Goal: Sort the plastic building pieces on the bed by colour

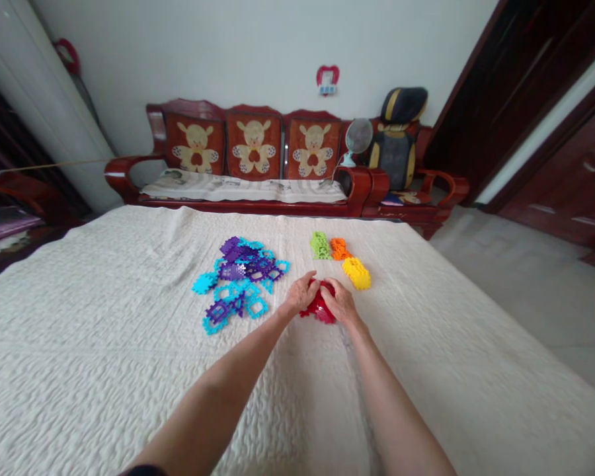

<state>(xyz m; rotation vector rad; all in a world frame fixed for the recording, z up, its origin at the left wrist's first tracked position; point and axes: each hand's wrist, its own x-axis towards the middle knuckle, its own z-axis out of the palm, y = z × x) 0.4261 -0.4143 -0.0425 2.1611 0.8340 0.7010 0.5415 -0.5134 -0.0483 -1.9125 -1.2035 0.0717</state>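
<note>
The left hand [302, 293] and right hand [341, 305], close together, hold the notched red plastic pieces [323, 313] low over the quilted off-white cover [104, 317]. Uneven squeezing could splay these pieces; a tug on the soft cover could topple the notched yellow plastic stack [357, 274] nearby.

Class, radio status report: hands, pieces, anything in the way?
Left hand and right hand on red toothed plastic pieces. Toothed purple-and-cyan plastic pile lies left. No obstruction seen.
</note>
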